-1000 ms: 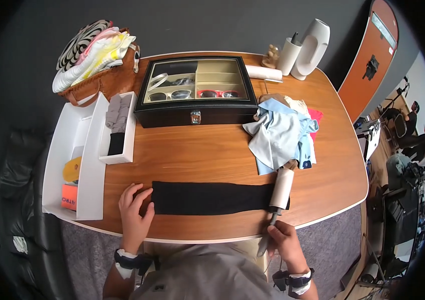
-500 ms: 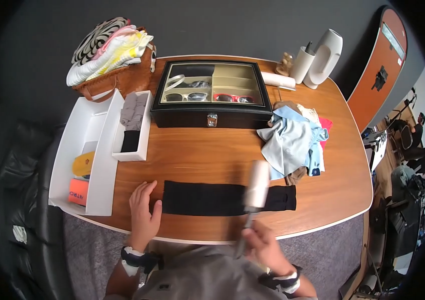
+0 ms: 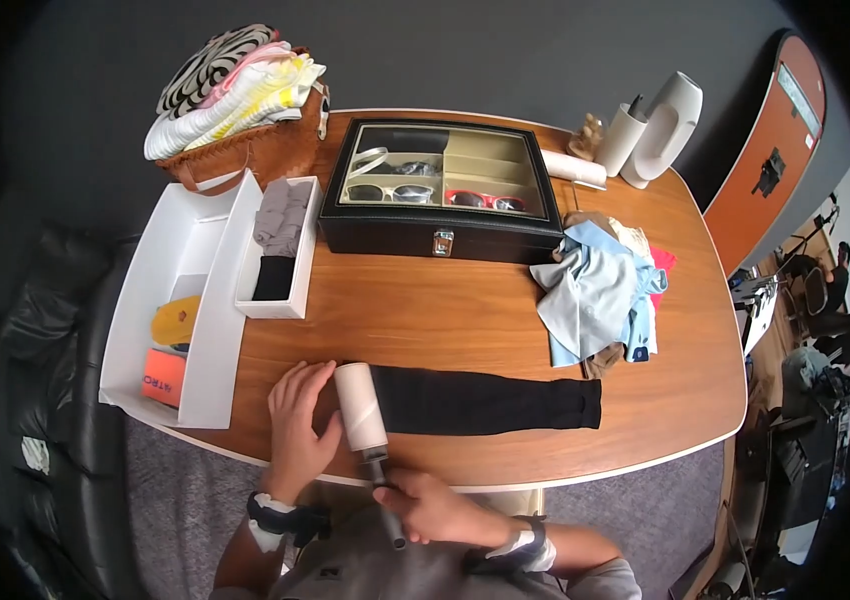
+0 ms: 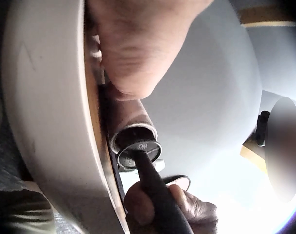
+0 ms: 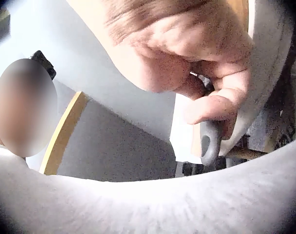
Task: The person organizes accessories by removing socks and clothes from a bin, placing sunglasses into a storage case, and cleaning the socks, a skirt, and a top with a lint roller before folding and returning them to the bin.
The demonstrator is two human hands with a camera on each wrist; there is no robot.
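A long black tube of cloth [image 3: 485,402], like a sleeve, lies flat along the front of the table. My right hand [image 3: 435,510] grips the dark handle of a lint roller [image 3: 361,408], whose white paper roll lies across the cloth's left end. Beside that end, my left hand [image 3: 300,425] rests with relaxed fingers, its fingertips close to the roll. From the left wrist, the roller's round end cap [image 4: 139,152] shows near the left palm. The right wrist view shows the handle's rounded grey end [image 5: 211,146] below curled fingers.
A black glasses case [image 3: 385,232] with a clear lid stands at the back. White boxes [image 3: 220,350] with rolled and folded items line the left, before a brown bag [image 3: 275,155] of cloths. Crumpled light-blue clothing [image 3: 585,295] lies right; a white vase [image 3: 667,130] stands behind.
My right hand has moved the lint roller leftward along the black cloth, from its right end to its left end. My left hand has stayed by the left end.
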